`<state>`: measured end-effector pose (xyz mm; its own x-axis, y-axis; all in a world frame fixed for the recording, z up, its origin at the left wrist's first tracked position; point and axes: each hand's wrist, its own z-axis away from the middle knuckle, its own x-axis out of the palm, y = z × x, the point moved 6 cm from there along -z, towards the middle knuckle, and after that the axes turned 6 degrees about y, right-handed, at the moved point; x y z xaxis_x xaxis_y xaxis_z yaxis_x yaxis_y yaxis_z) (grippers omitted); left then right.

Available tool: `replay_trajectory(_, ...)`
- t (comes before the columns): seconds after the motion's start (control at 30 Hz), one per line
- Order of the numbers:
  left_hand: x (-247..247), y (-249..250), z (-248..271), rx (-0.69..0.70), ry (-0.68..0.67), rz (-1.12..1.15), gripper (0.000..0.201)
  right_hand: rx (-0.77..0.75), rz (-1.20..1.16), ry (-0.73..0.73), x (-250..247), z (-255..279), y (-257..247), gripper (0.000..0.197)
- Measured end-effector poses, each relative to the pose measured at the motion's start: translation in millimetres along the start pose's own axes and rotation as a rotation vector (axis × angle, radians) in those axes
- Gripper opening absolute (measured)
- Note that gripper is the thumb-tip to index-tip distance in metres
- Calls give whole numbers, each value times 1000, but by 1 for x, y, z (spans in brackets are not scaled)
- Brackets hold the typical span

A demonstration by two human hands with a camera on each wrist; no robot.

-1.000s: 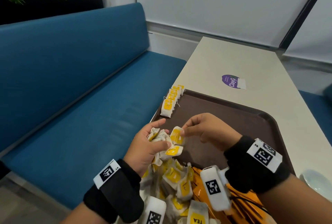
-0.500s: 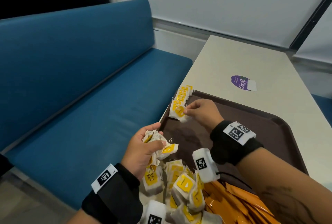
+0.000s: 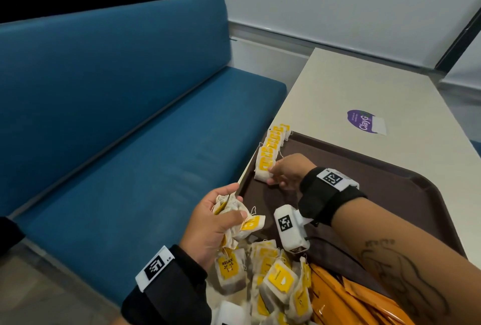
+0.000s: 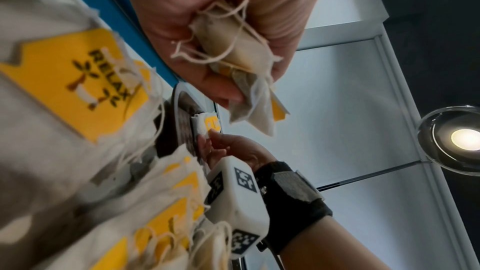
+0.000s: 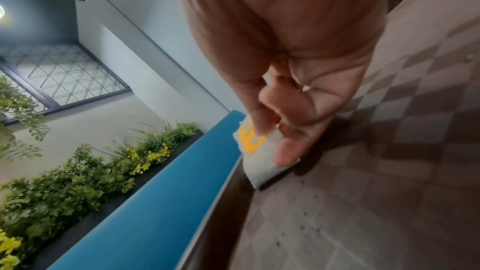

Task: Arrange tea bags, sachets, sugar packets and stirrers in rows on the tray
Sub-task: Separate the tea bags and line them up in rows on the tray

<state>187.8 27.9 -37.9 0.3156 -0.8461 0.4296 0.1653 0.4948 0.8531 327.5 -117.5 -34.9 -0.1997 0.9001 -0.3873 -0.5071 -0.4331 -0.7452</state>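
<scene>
A dark brown plastic tray with a raised rim, rounded corners and a fine checkered texture lies on a pale, smooth table. Along the tray's left edge, running to its far left corner, stands a row of tea bags: soft white paper pouches with thin cotton strings and yellow card tags, overlapped like shingles. The right hand is at the near end of that row, its thumb and fingertips pinching the nearest tea bag against the tray floor just inside the rim; that bag's yellow tag shows between the fingers, its print unreadable. The left hand hovers over the tray's near left edge, fingers clenched round a crumpled bunch of tea bags with tangled strings and one yellow tag hanging out below. Under it, at the near left corner, lies a loose pile of tea bags; one tag there reads "RELAX" above a small palm-tree drawing. Beside the pile, glossy orange sachets lie heaped, long and narrow. Beyond the tray a purple oval sticker on the table reads "ClayG", partly covered by a white label. A blue upholstered bench runs along the table's left side.
</scene>
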Motion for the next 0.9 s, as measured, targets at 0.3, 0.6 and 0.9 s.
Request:
replay_trajectory(0.3,8,-2,6,-13,-25,-10,47,-25,-64,-24,-1,9,-4,18)
replay_trajectory(0.6,22,9,21,45,-73,-18,48,-245,100,-188,-38,82,-9,17)
replay_trajectory(0.9,45,8,37,59,-105,-25,45,-281,118,-418,-27,154,18,31)
